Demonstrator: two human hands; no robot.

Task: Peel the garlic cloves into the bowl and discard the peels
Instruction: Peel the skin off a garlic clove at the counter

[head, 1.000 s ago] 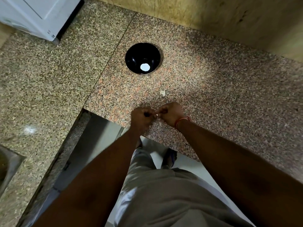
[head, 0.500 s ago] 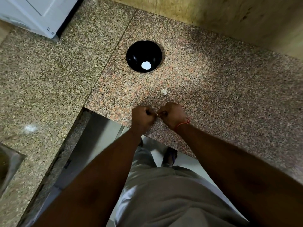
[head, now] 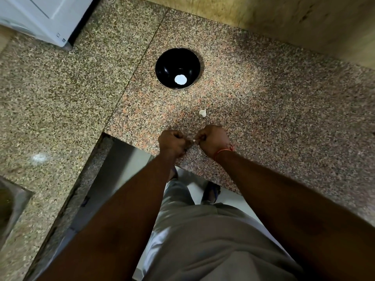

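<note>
As left hand (head: 172,141) and right hand (head: 213,138) pinch a small white garlic clove (head: 194,140) between curled fingers at the speckled granite bench (head: 284,118) edge, it could slip floorward; peel may scatter.

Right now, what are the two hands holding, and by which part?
A small white garlic clove, pinched between the fingertips of the left hand and right hand above the speckled granite counter. Which end each grip takes is hidden.

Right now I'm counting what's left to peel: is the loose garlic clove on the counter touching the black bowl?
Apart. The head view shows bare granite counter between the garlic clove and the black bowl.
</note>
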